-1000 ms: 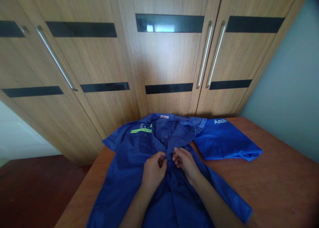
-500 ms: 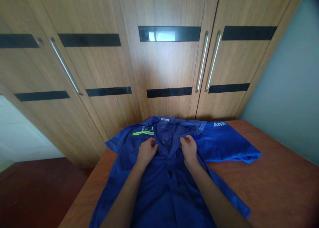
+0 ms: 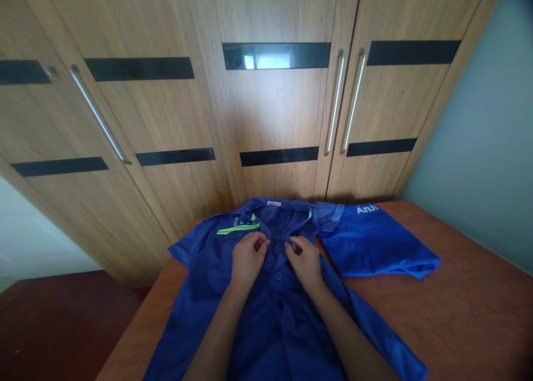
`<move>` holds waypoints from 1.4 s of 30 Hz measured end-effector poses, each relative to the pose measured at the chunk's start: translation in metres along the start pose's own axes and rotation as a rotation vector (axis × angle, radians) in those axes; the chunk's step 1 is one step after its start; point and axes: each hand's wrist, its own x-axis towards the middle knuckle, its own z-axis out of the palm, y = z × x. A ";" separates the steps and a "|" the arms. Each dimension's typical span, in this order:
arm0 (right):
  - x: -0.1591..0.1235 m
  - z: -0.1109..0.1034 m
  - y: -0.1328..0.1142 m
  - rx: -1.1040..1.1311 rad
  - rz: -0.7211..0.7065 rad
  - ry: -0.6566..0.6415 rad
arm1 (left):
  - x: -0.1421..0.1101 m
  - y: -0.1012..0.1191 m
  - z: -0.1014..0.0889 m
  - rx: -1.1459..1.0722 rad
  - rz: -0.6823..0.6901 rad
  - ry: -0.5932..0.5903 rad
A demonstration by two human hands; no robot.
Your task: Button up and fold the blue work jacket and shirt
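Note:
A blue short-sleeved shirt (image 3: 216, 292) with a green stripe on the chest lies face up on a brown wooden table (image 3: 458, 314). My left hand (image 3: 246, 257) pinches the left edge of the shirt's front opening just below the collar. My right hand (image 3: 303, 259) pinches the right edge opposite it. The two hands are close together, fingers curled on the fabric, with a button showing just below them.
A second blue garment (image 3: 375, 239) with white lettering lies folded on the table to the right of the shirt. A wooden wardrobe (image 3: 275, 114) with long metal handles stands right behind the table. A grey wall is at the right, dark floor at the left.
My hands went up from the mid-chest button to the collar, spread apart on the fabric, and have now drawn together just below the collar, closing the shirt's neck opening.

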 end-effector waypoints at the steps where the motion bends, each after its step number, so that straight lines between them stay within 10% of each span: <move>1: 0.000 0.000 -0.001 0.033 -0.007 -0.017 | -0.002 -0.001 0.001 -0.058 -0.005 0.000; 11: -0.003 0.010 -0.004 0.540 0.279 -0.101 | -0.017 -0.007 0.017 -0.315 -0.072 -0.046; 27: -0.009 0.004 -0.011 0.585 0.445 -0.190 | -0.019 -0.003 0.015 -0.277 -0.011 -0.021; 42: -0.015 0.007 -0.012 0.499 0.146 -0.420 | -0.019 -0.002 0.014 -0.465 -0.126 -0.036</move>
